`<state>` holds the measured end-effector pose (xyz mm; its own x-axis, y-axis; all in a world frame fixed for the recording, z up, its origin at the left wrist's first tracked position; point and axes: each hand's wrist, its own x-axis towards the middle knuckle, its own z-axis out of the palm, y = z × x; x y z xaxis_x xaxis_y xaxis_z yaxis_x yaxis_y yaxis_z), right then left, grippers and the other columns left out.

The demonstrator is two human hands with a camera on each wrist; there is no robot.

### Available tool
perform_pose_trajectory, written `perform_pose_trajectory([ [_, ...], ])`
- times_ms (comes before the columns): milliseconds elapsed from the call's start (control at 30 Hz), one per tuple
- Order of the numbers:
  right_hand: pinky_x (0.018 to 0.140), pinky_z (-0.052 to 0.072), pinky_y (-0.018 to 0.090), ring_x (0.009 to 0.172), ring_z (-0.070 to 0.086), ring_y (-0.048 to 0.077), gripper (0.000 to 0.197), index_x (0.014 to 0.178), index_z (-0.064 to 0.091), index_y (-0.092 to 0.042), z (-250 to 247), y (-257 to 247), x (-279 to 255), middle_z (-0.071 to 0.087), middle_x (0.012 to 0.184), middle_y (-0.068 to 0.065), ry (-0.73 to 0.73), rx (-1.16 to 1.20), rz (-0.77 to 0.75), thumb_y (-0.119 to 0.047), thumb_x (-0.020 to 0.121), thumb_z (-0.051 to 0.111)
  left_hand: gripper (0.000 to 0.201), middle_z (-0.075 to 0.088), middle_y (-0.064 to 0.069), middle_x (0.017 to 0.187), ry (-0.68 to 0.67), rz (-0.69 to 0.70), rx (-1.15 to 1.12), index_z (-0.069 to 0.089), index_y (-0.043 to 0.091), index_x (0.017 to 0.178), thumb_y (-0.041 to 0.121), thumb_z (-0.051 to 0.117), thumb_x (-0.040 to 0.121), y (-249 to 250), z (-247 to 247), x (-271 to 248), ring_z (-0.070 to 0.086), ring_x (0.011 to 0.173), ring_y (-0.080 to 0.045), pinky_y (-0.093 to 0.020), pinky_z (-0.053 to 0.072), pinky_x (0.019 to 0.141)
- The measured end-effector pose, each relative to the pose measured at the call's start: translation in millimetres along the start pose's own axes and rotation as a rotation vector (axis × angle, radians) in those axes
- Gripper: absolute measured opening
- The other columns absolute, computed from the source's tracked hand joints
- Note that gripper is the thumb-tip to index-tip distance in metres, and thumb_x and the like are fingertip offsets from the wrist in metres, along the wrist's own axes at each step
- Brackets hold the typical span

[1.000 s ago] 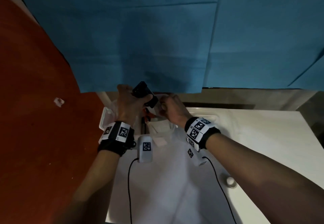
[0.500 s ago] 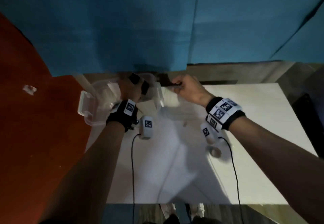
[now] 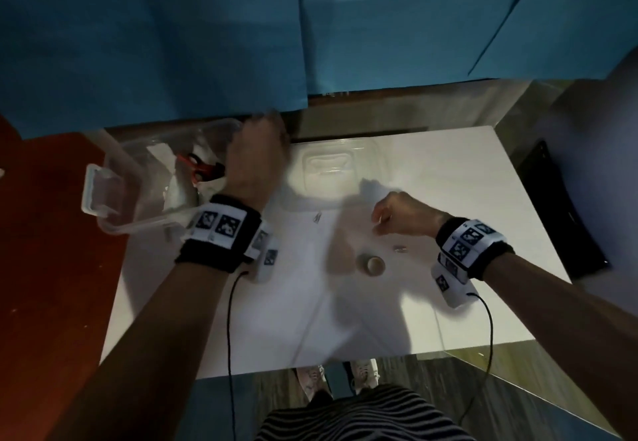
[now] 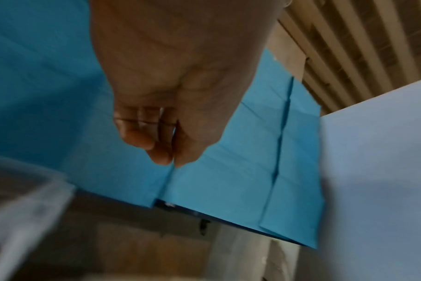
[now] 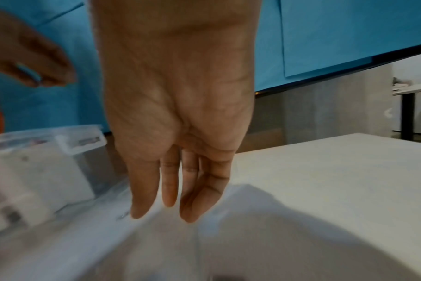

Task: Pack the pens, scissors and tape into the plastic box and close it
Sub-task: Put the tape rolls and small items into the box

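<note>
From the head view, my left hand [image 3: 253, 161] reaches forward over the right end of the clear plastic box [image 3: 114, 205], fingers bent loosely and holding nothing. The box sits at the white table's [image 3: 448, 171] far left corner, its long axis running from near-left to far-right, with the red-handled scissors [image 3: 203, 168] lying inside it, handles toward my hand. My right hand [image 3: 402, 214] hovers above the table, fingers relaxed and empty. The clear lid [image 3: 328, 173] lies flat beside the box, and the tape roll [image 3: 372, 264] rests flat, hole up, near my right wrist. Half a second ago my left hand held a black object over the box and my right was at the table's far edge; now the left is empty and the right has drawn back.

The left wrist view shows my fingers [image 4: 142, 133] loosely curled, gripping nothing, the box rim [image 4: 29, 190] blurred below.

The right wrist view shows my fingers [image 5: 167, 182] hanging nearly straight above the table [image 5: 324, 171].
</note>
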<state>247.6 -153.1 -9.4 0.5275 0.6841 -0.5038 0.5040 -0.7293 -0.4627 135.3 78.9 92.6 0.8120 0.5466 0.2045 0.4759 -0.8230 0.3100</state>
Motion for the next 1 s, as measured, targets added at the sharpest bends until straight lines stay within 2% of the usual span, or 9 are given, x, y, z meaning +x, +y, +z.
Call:
perform_pose_trajectory([
  [133, 0.080, 0.046, 0.033, 0.097, 0.055, 0.026, 0.051, 0.115, 0.060, -0.014, 42, 2, -13, 0.053, 0.103, 0.002, -0.152, -0.199, -0.069, -0.034, 0.072, 0.079, 0.014, 0.073, -0.012, 0.083, -0.212, 0.092, -0.161, 0.067, 0.010, 0.081, 0.017, 0.055, 0.084, 25, 42, -33, 0.069, 0.079, -0.033, -0.045, 0.058, 0.073],
  [233, 0.074, 0.048, 0.037, 0.089, 0.051, 0.028, 0.032, 0.092, 0.054, -0.019, 70, 3, -15, 0.052, 0.101, 0.006, -0.126, -0.220, -0.096, -0.028, 0.067, 0.071, 0.013, 0.072, -0.005, 0.079, -0.361, 0.062, -0.166, 0.066, 0.016, 0.073, 0.020, 0.056, 0.079, 17, 78, -56, 0.068, 0.079, -0.028, -0.044, 0.058, 0.073],
  [333, 0.069, 0.046, 0.036, 0.079, 0.052, 0.028, 0.012, 0.087, 0.056, -0.012, 72, -1, -16, 0.051, 0.094, 0.009, -0.037, -0.133, -0.111, -0.018, 0.077, 0.059, 0.011, 0.072, 0.003, 0.079, -0.408, 0.012, -0.241, 0.063, 0.025, 0.071, 0.025, 0.054, 0.077, 11, 90, -72, 0.067, 0.078, -0.022, -0.043, 0.059, 0.074],
  [433, 0.069, 0.051, 0.035, 0.080, 0.061, 0.030, 0.015, 0.086, 0.060, -0.009, 58, -15, -9, 0.054, 0.088, 0.006, 0.054, -0.024, -0.149, -0.020, 0.078, 0.065, 0.010, 0.070, 0.002, 0.081, -0.291, 0.021, -0.326, 0.059, 0.023, 0.073, 0.018, 0.054, 0.080, 10, 78, -78, 0.067, 0.075, -0.020, -0.041, 0.059, 0.071],
  [533, 0.078, 0.055, 0.034, 0.086, 0.065, 0.021, 0.020, 0.093, 0.063, -0.017, 33, -49, 4, 0.065, 0.094, 0.003, 0.176, 0.115, -0.214, -0.028, 0.078, 0.071, 0.013, 0.070, -0.005, 0.101, -0.040, 0.016, -0.366, 0.067, 0.015, 0.094, 0.009, 0.060, 0.085, 2, 50, -78, 0.066, 0.091, -0.020, -0.034, 0.056, 0.082],
  [633, 0.078, 0.053, 0.033, 0.087, 0.062, 0.021, 0.027, 0.100, 0.066, -0.015, 7, -98, 14, 0.066, 0.098, 0.005, 0.327, 0.192, -0.303, -0.032, 0.080, 0.074, 0.021, 0.067, -0.008, 0.111, 0.160, -0.005, -0.347, 0.066, 0.010, 0.106, 0.007, 0.060, 0.086, -25, 22, -79, 0.060, 0.106, -0.024, -0.033, 0.050, 0.091],
  [733, 0.075, 0.053, 0.037, 0.083, 0.063, 0.023, 0.019, 0.094, 0.068, -0.012, -9, -153, 30, 0.068, 0.093, 0.009, 0.439, 0.294, -0.413, -0.023, 0.080, 0.074, 0.029, 0.061, -0.008, 0.124, 0.214, -0.056, -0.269, 0.061, 0.012, 0.118, 0.015, 0.058, 0.089, -62, 10, -81, 0.051, 0.121, -0.027, -0.039, 0.045, 0.103],
  [867, 0.081, 0.055, 0.043, 0.087, 0.066, 0.027, 0.028, 0.104, 0.067, -0.012, -7, -210, 62, 0.068, 0.099, 0.014, 0.496, 0.394, -0.481, -0.015, 0.078, 0.073, 0.044, 0.050, -0.011, 0.142, 0.214, -0.122, -0.262, 0.053, 0.012, 0.134, 0.016, 0.060, 0.091, -92, 16, -92, 0.041, 0.136, -0.026, -0.038, 0.037, 0.114],
  [1000, 0.085, 0.054, 0.036, 0.093, 0.066, 0.027, 0.020, 0.099, 0.068, -0.010, 3, -246, 86, 0.069, 0.102, 0.009, 0.496, 0.378, -0.471, -0.007, 0.079, 0.068, 0.038, 0.048, -0.011, 0.145, 0.208, -0.106, -0.299, 0.055, 0.011, 0.131, 0.015, 0.060, 0.094, -108, 29, -105, 0.041, 0.137, -0.025, -0.039, 0.038, 0.114],
])
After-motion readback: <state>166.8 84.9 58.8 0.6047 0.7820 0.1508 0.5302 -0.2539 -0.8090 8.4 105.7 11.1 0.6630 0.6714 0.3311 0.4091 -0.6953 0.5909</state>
